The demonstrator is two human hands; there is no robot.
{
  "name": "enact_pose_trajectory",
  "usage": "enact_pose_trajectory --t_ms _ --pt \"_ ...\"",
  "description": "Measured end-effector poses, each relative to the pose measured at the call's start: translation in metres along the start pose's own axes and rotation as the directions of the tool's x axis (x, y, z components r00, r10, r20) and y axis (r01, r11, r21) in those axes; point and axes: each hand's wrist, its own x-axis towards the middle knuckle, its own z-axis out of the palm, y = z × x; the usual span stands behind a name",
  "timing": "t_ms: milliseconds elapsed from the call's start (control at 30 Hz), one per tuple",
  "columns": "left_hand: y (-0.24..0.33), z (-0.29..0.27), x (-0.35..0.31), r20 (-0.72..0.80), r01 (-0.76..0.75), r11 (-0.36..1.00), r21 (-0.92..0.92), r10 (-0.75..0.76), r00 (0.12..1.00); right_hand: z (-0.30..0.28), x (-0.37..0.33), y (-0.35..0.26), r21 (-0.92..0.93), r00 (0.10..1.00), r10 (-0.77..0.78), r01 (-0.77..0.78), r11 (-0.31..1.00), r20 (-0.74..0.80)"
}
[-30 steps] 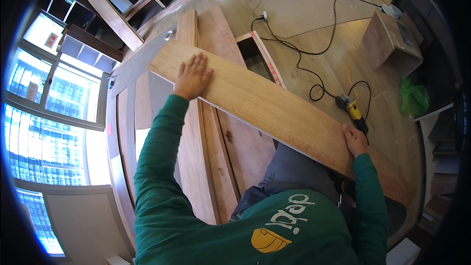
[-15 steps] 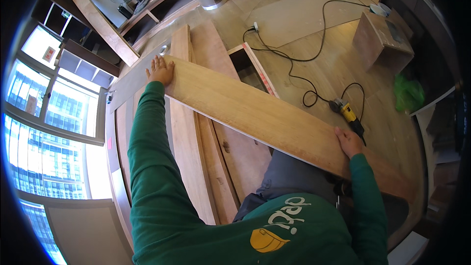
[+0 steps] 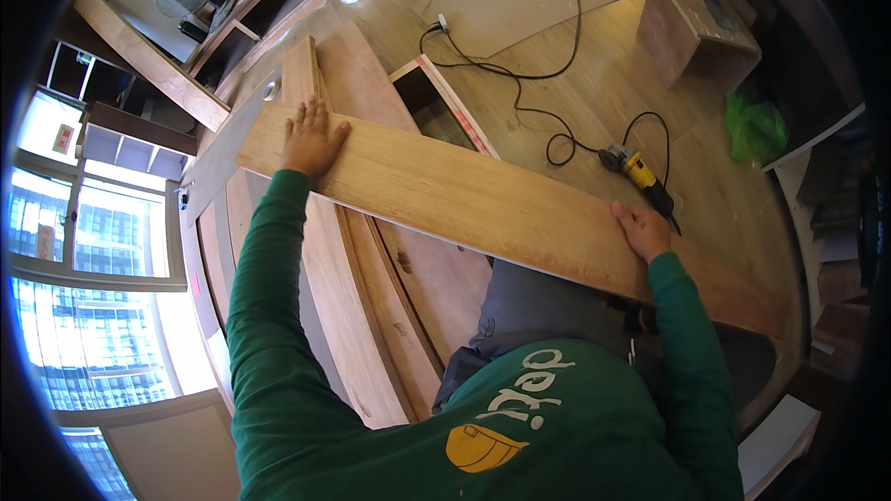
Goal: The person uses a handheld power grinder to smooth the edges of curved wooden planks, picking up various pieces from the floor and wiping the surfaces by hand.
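The person (image 3: 394, 455) is wearing a green top (image 3: 371, 441) with long green sleeves (image 3: 264, 292), white letters (image 3: 538, 386), a yellow hard hat picture (image 3: 483, 448) beside them, and dark grey pants (image 3: 548, 301).

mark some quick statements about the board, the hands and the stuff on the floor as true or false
1. The left hand lies on the wooden board. True.
2. The power tool sits on the wooden board. False: the power tool lies on the floor.
3. The right hand touches the same wooden board. True.
4. The plastic bag is red. False: the plastic bag is green.
5. The left sleeve is green. True.
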Motion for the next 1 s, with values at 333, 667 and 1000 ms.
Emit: enact_pose_trajectory --t_ms 333,667,1000 --pt "0.095 0.002 -0.043 -0.027 -0.287 0.957 -0.035 0.286 0.958 -0.002 0.000 -0.002 0.014 1.000 0.015 -0.015 1.000 0.019" --pt "0.083 0.000 -0.072 -0.052 -0.303 0.949 -0.084 0.300 0.953 -0.004 -0.007 -0.008 0.084 1.000 0.004 -0.003 0.996 -0.007" --pt "-0.021 0.002 -0.065 -0.033 0.010 0.996 -0.094 -0.013 0.999 -0.002 -0.003 -0.006 0.072 1.000 0.006 -0.006 0.997 0.002"
